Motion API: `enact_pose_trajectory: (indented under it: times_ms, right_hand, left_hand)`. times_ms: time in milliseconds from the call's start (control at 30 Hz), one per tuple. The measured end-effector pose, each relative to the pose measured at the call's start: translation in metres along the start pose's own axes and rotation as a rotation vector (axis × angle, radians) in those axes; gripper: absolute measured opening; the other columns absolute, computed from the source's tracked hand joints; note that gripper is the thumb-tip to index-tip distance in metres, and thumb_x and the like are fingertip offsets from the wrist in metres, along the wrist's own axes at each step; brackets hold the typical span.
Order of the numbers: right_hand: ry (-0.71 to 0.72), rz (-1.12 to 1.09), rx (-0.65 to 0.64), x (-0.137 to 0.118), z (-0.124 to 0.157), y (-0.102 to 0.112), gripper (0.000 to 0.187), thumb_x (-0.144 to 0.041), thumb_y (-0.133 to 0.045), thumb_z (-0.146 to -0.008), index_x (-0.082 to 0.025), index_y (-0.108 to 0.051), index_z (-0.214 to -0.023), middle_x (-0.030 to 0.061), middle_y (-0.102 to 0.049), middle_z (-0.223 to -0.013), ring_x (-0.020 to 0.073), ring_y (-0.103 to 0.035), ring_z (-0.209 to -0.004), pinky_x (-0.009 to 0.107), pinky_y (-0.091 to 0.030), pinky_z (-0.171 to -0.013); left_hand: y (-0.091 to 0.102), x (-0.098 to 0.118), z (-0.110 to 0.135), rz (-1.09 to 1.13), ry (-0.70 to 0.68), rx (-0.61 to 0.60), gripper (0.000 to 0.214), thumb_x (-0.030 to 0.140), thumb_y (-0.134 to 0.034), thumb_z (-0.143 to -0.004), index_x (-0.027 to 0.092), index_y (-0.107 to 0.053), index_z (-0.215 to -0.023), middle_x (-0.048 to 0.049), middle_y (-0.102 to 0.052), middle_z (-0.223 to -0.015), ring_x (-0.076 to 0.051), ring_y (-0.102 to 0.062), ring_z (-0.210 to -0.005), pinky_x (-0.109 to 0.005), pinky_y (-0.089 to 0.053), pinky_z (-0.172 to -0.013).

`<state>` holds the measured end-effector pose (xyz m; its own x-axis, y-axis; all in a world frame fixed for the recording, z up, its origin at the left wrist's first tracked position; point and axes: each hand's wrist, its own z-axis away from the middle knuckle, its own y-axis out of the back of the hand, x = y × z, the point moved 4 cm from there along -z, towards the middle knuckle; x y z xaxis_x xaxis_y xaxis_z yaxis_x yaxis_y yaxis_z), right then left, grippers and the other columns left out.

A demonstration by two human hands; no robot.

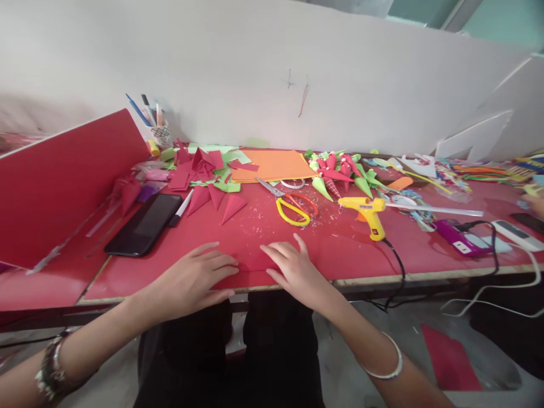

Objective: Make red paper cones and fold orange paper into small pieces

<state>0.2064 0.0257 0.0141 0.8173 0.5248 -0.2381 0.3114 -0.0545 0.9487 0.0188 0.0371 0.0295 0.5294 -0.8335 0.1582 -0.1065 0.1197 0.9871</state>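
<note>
On the red table (331, 249), left hand (193, 279) and right hand (296, 270) rest apart, loosely spread; phone (145, 224) ahead-left of the left hand, red paper (251, 259) (hard to make out) between both, cones (233, 208) farther ahead.

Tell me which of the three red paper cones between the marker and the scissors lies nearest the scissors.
The rightmost cone, closest to the scissors; the middle cone and left cone lie farther off, towards the marker.

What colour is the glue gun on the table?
The glue gun is yellow, with an orange trigger; it shows best in the head view.
</note>
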Motion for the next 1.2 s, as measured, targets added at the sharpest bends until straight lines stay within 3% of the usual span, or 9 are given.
enact_pose_trajectory:
  times_ms: [167,300,367,533,767,867,967,1100,1200]
  right_hand:
    - [0.087,-0.045,-0.068,0.001,-0.011,0.008,0.016,-0.017,-0.048,-0.083,-0.021,-0.056,-0.096,0.0017,-0.061,-0.092,0.0157,-0.054,-0.093,0.048,-0.018,-0.101]
    - [0.147,0.02,0.005,0.001,-0.012,0.01,0.015,-0.011,-0.046,-0.083,-0.02,-0.058,-0.082,-0.0003,-0.06,-0.083,0.0136,-0.054,-0.085,0.047,-0.017,-0.1]
    - [0.172,0.028,0.056,0.002,-0.012,0.007,0.016,-0.009,-0.047,-0.082,-0.019,-0.059,-0.078,0.0006,-0.06,-0.084,0.0133,-0.054,-0.083,0.043,-0.023,-0.098]
    - [0.212,-0.126,0.144,0.014,-0.008,-0.003,0.015,-0.012,-0.05,-0.081,-0.017,-0.063,-0.08,0.0058,-0.062,-0.093,0.0151,-0.055,-0.09,0.028,-0.043,-0.082]
    - [0.155,-0.212,0.066,0.03,0.018,-0.002,0.029,-0.016,-0.043,-0.085,-0.028,-0.061,-0.106,0.0018,-0.055,-0.12,0.0167,-0.048,-0.11,0.037,-0.035,-0.097]
    - [0.107,-0.252,0.062,0.038,0.033,0.005,0.029,-0.017,-0.042,-0.085,-0.027,-0.06,-0.106,0.0025,-0.056,-0.117,0.0171,-0.05,-0.108,0.036,-0.038,-0.094]
    - [-0.063,-0.271,0.297,0.063,0.049,0.023,0.022,-0.017,-0.042,-0.084,-0.023,-0.061,-0.093,0.0042,-0.062,-0.093,0.0161,-0.057,-0.09,0.031,-0.045,-0.081]
    - [-0.516,-0.048,0.879,0.12,0.08,0.054,0.017,-0.029,-0.048,-0.079,-0.018,-0.053,-0.092,0.0062,-0.056,-0.085,0.018,-0.054,-0.076,0.034,-0.045,-0.072]
    - [-0.681,0.218,0.968,0.155,0.092,0.064,0.044,-0.039,-0.061,-0.066,-0.014,-0.049,-0.1,0.0112,-0.054,-0.093,0.0247,-0.051,-0.086,0.042,-0.04,-0.081]
  left_hand:
    - [0.005,0.006,-0.019,0.034,0.056,0.12,0.031,0.032,-0.04,-0.087,0.022,-0.05,-0.115,-0.0052,-0.056,-0.115,-0.018,-0.051,-0.104,-0.034,-0.039,-0.09]
    - [0.002,0.007,-0.036,0.082,-0.026,0.176,0.028,0.025,-0.038,-0.088,0.02,-0.05,-0.113,-0.0052,-0.054,-0.116,-0.016,-0.049,-0.105,-0.03,-0.037,-0.091]
    - [0.0,0.008,-0.043,0.05,-0.052,0.173,0.026,0.024,-0.037,-0.089,0.02,-0.053,-0.109,-0.0048,-0.054,-0.117,-0.017,-0.047,-0.106,-0.032,-0.036,-0.091]
    - [-0.008,0.01,-0.052,-0.054,-0.066,0.144,0.025,0.024,-0.037,-0.089,0.02,-0.052,-0.109,-0.005,-0.053,-0.12,-0.021,-0.044,-0.11,-0.038,-0.032,-0.089]
    - [-0.02,0.005,-0.051,0.029,-0.114,0.026,0.034,0.027,-0.039,-0.088,0.029,-0.045,-0.121,-0.0052,-0.051,-0.112,-0.019,-0.048,-0.1,-0.036,-0.035,-0.089]
    - [-0.022,0.006,-0.049,0.031,-0.115,0.021,0.038,0.033,-0.04,-0.087,0.033,-0.042,-0.125,-0.0058,-0.047,-0.115,-0.021,-0.046,-0.102,-0.037,-0.036,-0.09]
    - [-0.023,0.007,-0.05,0.047,-0.084,0.023,0.039,0.034,-0.038,-0.087,0.033,-0.041,-0.126,-0.0057,-0.045,-0.117,-0.021,-0.043,-0.105,-0.038,-0.034,-0.092]
    - [-0.025,-0.004,-0.054,0.066,0.007,0.043,0.038,0.035,-0.036,-0.088,0.032,-0.042,-0.125,-0.0054,-0.044,-0.117,-0.021,-0.043,-0.105,-0.039,-0.034,-0.092]
    - [-0.027,-0.017,-0.057,0.095,0.062,0.067,0.04,0.038,-0.036,-0.087,0.031,-0.041,-0.126,-0.0061,-0.042,-0.118,-0.022,-0.04,-0.108,-0.041,-0.033,-0.094]
